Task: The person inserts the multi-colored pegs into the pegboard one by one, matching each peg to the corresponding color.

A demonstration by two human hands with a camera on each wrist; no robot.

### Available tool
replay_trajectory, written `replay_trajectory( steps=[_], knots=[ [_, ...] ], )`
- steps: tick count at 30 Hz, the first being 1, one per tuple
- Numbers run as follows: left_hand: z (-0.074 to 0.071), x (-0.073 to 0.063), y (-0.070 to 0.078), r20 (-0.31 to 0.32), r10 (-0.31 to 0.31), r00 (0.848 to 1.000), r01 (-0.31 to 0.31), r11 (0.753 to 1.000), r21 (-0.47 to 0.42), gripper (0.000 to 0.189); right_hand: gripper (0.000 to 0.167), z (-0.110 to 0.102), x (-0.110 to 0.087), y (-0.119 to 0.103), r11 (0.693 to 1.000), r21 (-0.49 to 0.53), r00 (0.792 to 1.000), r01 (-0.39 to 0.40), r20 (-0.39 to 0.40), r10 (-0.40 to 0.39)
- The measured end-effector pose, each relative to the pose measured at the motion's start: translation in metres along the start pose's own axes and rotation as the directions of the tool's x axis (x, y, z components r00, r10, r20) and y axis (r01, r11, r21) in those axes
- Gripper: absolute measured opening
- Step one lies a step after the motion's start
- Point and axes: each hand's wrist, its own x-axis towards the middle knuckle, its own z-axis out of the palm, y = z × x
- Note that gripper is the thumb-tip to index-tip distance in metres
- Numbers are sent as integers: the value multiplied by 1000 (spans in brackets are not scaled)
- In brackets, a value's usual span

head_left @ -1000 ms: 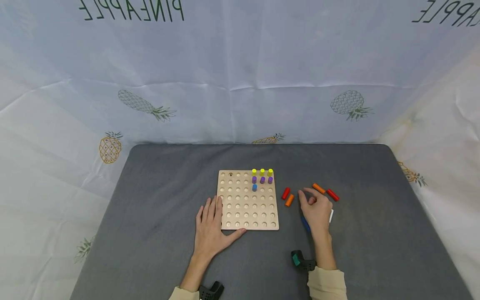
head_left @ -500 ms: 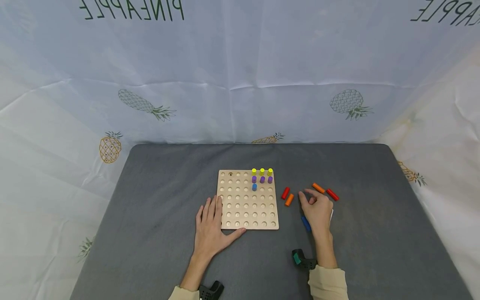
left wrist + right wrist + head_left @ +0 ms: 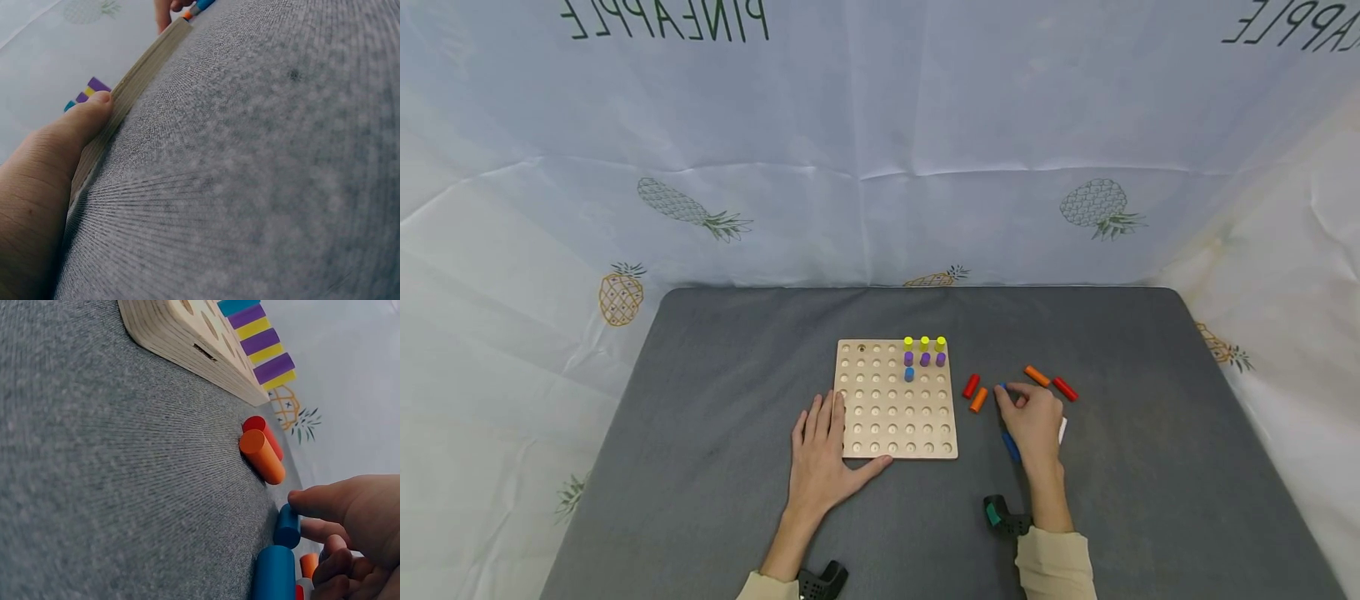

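Observation:
My left hand (image 3: 820,467) lies flat with straight fingers at the left edge of a wooden pegboard (image 3: 891,429), its thumb against the near edge. Yellow pegs (image 3: 924,343), purple pegs (image 3: 924,360) and one blue peg (image 3: 909,375) stand in the board's far right holes. To the right of the board, my right hand (image 3: 1033,421) pinches a blue peg (image 3: 288,526) between thumb and index finger, low at the tabletop. A second blue peg (image 3: 274,575) lies on the cloth beside that hand, partly under it in the head view.
An orange peg (image 3: 979,400) and a red peg (image 3: 972,386) lie between board and right hand. Beyond that hand lie another orange peg (image 3: 1037,376) and red peg (image 3: 1065,389). A white piece (image 3: 1063,430) shows beside the wrist. Grey cloth (image 3: 737,358) covers the table.
The right hand's fingertips have shifted slightly nearer and left, and blue now shows between them. The left hand and board have stayed still.

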Motion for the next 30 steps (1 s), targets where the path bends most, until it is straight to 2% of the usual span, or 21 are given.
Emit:
replay_trajectory(
  steps=[6, 18, 30],
  knots=[
    [0, 0, 0, 6, -6, 1000, 6, 1000, 0, 126, 30, 3, 2, -1, 999, -36, 999, -25, 24, 26],
    [0, 0, 1, 11, -9, 1000, 9, 1000, 5, 125, 31, 2, 2, -5, 997, -78, 999, -2, 43, 6],
    [0, 0, 1, 15, -13, 1000, 13, 1000, 3, 126, 28, 3, 2, -5, 999, -53, 999, 5, 50, -2]
  ],
)
